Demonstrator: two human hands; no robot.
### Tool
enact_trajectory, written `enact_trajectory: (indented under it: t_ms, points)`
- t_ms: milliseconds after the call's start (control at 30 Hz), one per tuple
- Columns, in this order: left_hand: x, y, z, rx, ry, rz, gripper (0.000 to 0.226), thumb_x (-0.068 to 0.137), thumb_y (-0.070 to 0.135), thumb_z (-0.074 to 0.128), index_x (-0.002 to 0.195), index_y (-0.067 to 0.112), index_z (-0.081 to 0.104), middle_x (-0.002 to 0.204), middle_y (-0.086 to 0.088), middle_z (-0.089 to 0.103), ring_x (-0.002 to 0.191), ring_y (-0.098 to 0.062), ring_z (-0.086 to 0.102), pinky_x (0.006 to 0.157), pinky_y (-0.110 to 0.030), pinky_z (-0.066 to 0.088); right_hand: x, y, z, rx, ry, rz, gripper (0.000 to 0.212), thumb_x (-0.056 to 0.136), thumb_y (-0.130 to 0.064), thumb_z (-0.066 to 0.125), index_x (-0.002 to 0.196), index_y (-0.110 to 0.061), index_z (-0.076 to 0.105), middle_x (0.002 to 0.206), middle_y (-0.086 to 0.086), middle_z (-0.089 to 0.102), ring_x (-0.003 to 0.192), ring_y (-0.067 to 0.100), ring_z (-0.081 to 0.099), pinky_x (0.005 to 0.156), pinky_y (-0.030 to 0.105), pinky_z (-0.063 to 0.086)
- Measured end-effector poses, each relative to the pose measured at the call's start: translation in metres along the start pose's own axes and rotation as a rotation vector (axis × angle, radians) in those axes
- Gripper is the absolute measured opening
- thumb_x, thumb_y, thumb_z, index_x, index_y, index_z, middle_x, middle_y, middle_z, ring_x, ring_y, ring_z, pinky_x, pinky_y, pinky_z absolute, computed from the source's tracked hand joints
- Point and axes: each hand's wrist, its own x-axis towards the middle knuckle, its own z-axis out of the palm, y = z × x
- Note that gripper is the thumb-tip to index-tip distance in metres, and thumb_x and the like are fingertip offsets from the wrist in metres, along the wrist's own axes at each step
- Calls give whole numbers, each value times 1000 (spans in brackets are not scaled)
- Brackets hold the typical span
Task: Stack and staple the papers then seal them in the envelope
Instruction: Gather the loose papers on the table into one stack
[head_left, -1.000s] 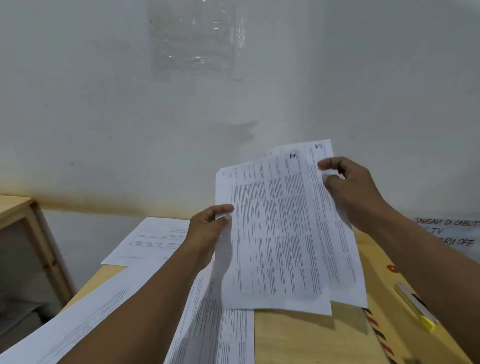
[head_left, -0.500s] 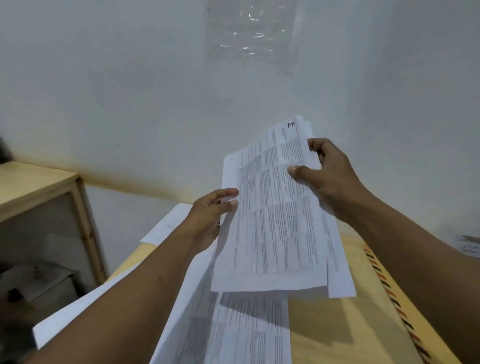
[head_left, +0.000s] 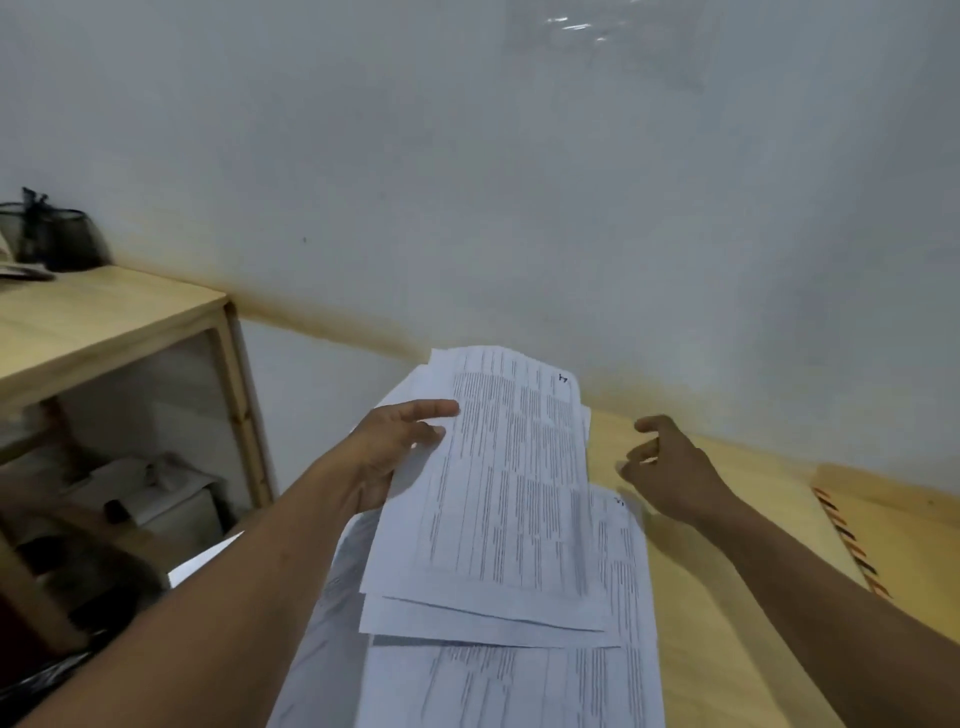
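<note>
From the head view, the stacking step is in hand. The left hand (head_left: 387, 452) pinches the left edge of a few papers (head_left: 511, 483), thumb on top, holding them just above more sheets (head_left: 519, 680) lying on the counter (head_left: 727, 623). The right hand (head_left: 670, 467), right of the papers, is empty with fingers loosely curled (touching nothing). The envelope (head_left: 893, 535) lies further right. The papers' long axis runs away from the person, top toward the wall. Next: gather the lower sheets and square the edges.
</note>
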Motion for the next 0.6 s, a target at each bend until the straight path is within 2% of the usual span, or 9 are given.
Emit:
enact_trajectory:
  t_ms: [100, 167, 333, 467, 600]
  points:
    - [4, -2, 1, 48, 21, 17, 37, 95, -11, 52, 115, 9, 75, 132, -8, 61, 130, -23, 53, 118, -35, 36, -5, 29, 13, -243, -102, -44, 72, 81, -47, 73, 141, -28, 38, 133, 1, 59, 117, 22, 57, 92, 36, 46]
    - [6, -4, 4, 71, 25, 16, 37, 94, -9, 54, 116, 12, 75, 130, -7, 62, 129, -24, 54, 118, -38, 37, -8, 38, 19, -267, -59, -64, 70, 79, -53, 72, 138, -33, 42, 135, -3, 60, 122, 21, 56, 98, 41, 47]
    - [7, -7, 13, 64, 31, -7, 37, 92, -7, 57, 109, 18, 78, 122, -12, 70, 109, -30, 69, 107, -44, 50, -9, 41, 25, -236, 33, -105, 45, 83, -42, 73, 122, -33, 52, 116, -8, 64, 109, 15, 56, 93, 42, 46]
    - [6, -10, 16, 65, 30, -16, 37, 91, -6, 58, 109, 19, 79, 121, -14, 72, 110, -34, 70, 106, -48, 50, -12, 42, 28, -241, 69, -132, 34, 85, -36, 72, 114, -35, 54, 103, -15, 59, 103, 11, 53, 91, 40, 45]
    - [4, -12, 19, 72, 25, -21, 37, 92, -7, 57, 111, 17, 78, 119, -14, 73, 108, -34, 71, 106, -47, 51, -10, 43, 27, -137, 71, -121, 30, 86, -19, 71, 104, -36, 55, 87, -10, 59, 87, 17, 57, 75, 34, 47]
